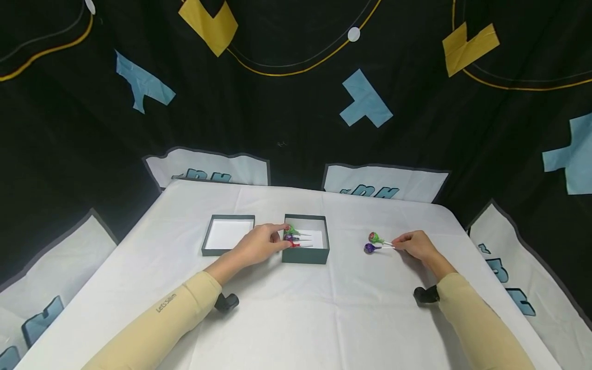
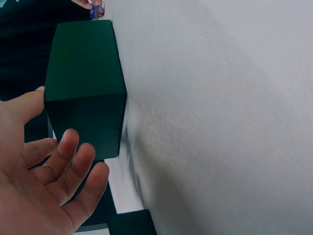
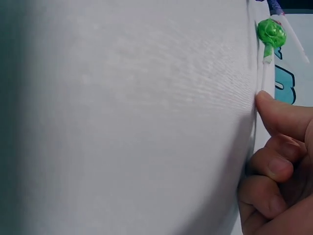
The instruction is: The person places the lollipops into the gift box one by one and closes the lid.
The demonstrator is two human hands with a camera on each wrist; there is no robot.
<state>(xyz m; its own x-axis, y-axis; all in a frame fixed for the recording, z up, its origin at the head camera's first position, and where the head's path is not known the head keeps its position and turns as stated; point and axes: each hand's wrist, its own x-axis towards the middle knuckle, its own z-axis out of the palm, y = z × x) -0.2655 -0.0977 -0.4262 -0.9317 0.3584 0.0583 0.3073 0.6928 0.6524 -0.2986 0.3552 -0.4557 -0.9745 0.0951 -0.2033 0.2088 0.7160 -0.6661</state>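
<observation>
A dark green open box (image 1: 305, 256) holds several lollipops (image 1: 292, 238) along its left side, with red, purple and green wrappers. My left hand (image 1: 261, 244) reaches over the left wall, thumb and index fingertips spread apart at the rim beside the candy heads. Its other fingers hang loosely outside the wall in the left wrist view. On the right, my right hand (image 1: 418, 245) pinches the stick of a green lollipop (image 1: 373, 237) between thumb and fingers. A purple lollipop (image 1: 369, 248) lies just nearer, its stick end close to those fingertips; contact there is unclear.
The box's lid (image 1: 228, 234), white inside, lies left of the box with its hollow side up. White cloth covers the table (image 1: 296, 313). Behind it hangs a dark printed curtain (image 1: 296, 118).
</observation>
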